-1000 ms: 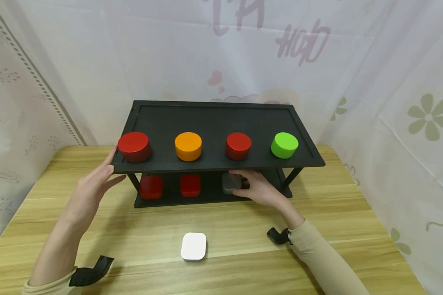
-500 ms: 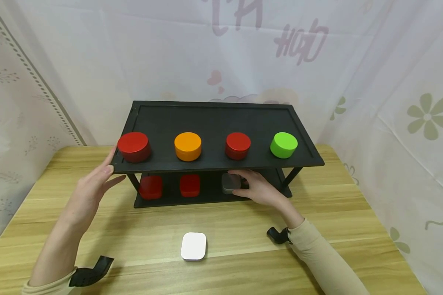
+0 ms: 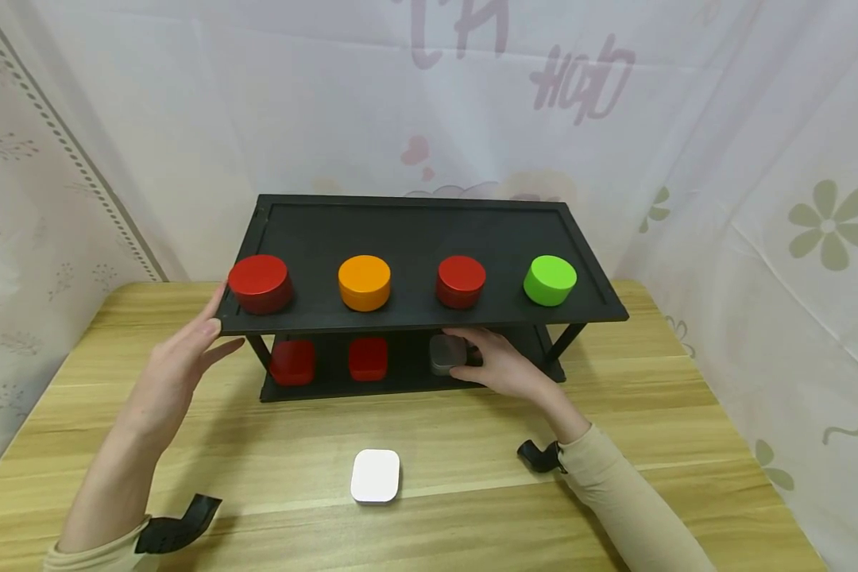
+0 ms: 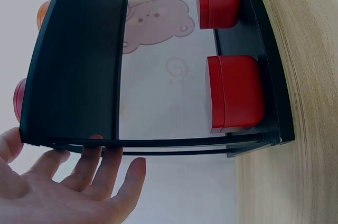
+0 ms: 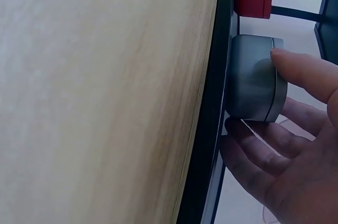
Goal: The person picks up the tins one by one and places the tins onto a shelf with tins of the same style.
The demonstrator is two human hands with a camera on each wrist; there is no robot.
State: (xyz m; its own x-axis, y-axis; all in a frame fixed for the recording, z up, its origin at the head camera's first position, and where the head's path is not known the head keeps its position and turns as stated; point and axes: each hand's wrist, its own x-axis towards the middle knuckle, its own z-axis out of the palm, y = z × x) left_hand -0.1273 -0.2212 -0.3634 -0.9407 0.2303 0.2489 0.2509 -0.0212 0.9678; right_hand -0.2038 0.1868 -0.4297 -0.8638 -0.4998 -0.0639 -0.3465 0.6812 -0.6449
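Observation:
A two-tier black shelf (image 3: 400,230) stands on the table. My left hand (image 3: 175,365) holds its upper board at the left front corner, the thumb at the front; in the left wrist view several fingertips (image 4: 112,154) lie along the side rim. My right hand (image 3: 504,364) reaches onto the lower tier and grips a grey rounded-square tin (image 3: 446,355), thumb and fingers on opposite sides. In the right wrist view the grey tin (image 5: 252,78) sits against the shelf. Two red square tins (image 3: 293,363) (image 3: 368,359) stand to its left.
Along the upper board's front stand a dark red round tin (image 3: 260,284), an orange one (image 3: 365,283), a smaller red one (image 3: 461,282) and a green one (image 3: 550,280). A white square tin (image 3: 375,477) lies on the wooden table (image 3: 286,477). Printed cloth (image 3: 293,95) hangs behind.

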